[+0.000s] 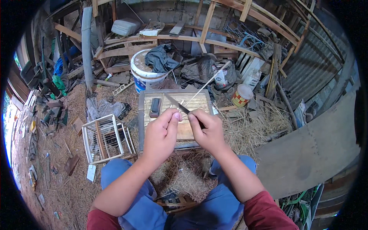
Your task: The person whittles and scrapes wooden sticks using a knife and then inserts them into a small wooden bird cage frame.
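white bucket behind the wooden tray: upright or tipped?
Upright. The white bucket stands on its base with its round rim facing up; a dark cloth is heaped over the opening, so its contents cannot be told.

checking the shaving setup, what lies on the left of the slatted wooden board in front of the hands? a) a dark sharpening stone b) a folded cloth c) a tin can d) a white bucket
a: a dark sharpening stone lies on the left part of the slatted wooden board; the tin can and white bucket stand off it.

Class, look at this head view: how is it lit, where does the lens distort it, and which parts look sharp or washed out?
Head view: soft, even daylight with no hard shadows; fisheye bends the wooden beams near the black rim; left hand, right hand and knife are sharp at centre; a strip at the left edge is overexposed.
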`<state>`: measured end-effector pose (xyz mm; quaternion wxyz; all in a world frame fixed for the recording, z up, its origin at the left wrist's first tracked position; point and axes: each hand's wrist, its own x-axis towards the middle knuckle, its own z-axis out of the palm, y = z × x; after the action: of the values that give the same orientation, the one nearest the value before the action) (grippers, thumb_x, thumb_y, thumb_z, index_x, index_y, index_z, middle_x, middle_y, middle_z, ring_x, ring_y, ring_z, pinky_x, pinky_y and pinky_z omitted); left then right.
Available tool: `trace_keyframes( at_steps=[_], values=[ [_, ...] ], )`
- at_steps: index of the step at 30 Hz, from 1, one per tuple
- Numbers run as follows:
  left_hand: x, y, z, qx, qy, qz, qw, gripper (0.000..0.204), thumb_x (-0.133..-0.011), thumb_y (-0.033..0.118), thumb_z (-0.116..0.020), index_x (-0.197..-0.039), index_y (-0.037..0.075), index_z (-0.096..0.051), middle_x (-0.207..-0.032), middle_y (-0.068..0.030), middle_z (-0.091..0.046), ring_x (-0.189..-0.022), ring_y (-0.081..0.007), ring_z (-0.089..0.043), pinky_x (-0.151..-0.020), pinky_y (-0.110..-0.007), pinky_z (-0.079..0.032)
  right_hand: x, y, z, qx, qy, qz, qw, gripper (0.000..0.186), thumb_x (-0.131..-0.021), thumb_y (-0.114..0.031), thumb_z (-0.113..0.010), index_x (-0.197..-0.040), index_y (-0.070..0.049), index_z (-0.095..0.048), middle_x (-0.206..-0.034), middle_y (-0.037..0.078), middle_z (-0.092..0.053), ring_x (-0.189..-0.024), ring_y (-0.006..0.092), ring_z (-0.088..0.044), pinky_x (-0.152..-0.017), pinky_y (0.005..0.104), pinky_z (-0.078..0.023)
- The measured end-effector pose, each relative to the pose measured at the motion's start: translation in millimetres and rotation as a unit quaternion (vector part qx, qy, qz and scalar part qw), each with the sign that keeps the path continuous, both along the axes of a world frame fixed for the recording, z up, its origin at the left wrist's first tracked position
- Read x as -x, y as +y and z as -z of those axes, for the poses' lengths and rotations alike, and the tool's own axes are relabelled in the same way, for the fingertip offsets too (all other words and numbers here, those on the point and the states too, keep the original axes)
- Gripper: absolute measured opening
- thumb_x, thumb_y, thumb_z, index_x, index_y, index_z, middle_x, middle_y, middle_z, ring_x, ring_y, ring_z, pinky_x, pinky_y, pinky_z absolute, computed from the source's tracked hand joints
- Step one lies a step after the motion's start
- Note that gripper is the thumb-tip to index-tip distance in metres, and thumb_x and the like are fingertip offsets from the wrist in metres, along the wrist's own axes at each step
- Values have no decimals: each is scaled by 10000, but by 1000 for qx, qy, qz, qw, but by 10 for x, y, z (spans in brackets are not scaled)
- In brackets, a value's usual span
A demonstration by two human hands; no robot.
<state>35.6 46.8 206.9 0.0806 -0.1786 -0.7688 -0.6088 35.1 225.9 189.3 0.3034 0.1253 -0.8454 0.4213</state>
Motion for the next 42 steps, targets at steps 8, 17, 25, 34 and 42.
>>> trace_keyframes(
  at_steps=[8, 17, 25, 34, 42],
  values=[
    [-38, 1, -52, 1, -11, 0, 1000, 219, -1094, 176, -531, -1000, 5, -630, -767, -22, -599, -742, -67, -513, -675, -270, -437, 22, 27, 18, 14, 11, 14, 1000, 113, -993, -149, -673, -945, -51, -704, -690, 137, -630, -563, 241, -622, -535, 367, -457],
    [11, -10, -83, 11, -5, 15, 1000, 227, -1096, 178, -525, -1012, -1, -637, -779, -42, -606, -747, -71, -524, -682, -269, -443, 40, -26, -1, 34, 3, -2, 999, 103, -980, -139, -676, -936, -46, -685, -727, 168, -643, -617, 308, -655, -571, 391, -483],
    [20, -27, -53, -10, -5, 15, 1000, 245, -1108, 180, -512, -1018, -12, -636, -855, -34, -647, -830, -75, -564, -764, -261, -468, 46, -37, -69, 49, -41, 11, 998, 147, -993, -145, -666, -892, -40, -644, -702, 166, -603, -592, 313, -614, -559, 390, -459],
    [33, -10, 40, -29, 27, 2, 999, 204, -1084, 170, -545, -1041, 0, -650, -754, -109, -644, -654, -124, -568, -638, -317, -478, 47, -46, -57, 50, -30, 27, 998, 161, -993, -135, -664, -870, -36, -632, -671, 161, -590, -561, 313, -589, -536, 388, -435],
    [28, 22, 0, -9, 22, 3, 1000, 216, -1085, 177, -547, -1031, -5, -651, -743, -98, -641, -649, -111, -560, -633, -311, -473, -4, -42, -44, 50, -40, 46, 997, 145, -995, -155, -671, -896, -50, -655, -685, 151, -603, -563, 297, -594, -540, 384, -443]
  ],
)
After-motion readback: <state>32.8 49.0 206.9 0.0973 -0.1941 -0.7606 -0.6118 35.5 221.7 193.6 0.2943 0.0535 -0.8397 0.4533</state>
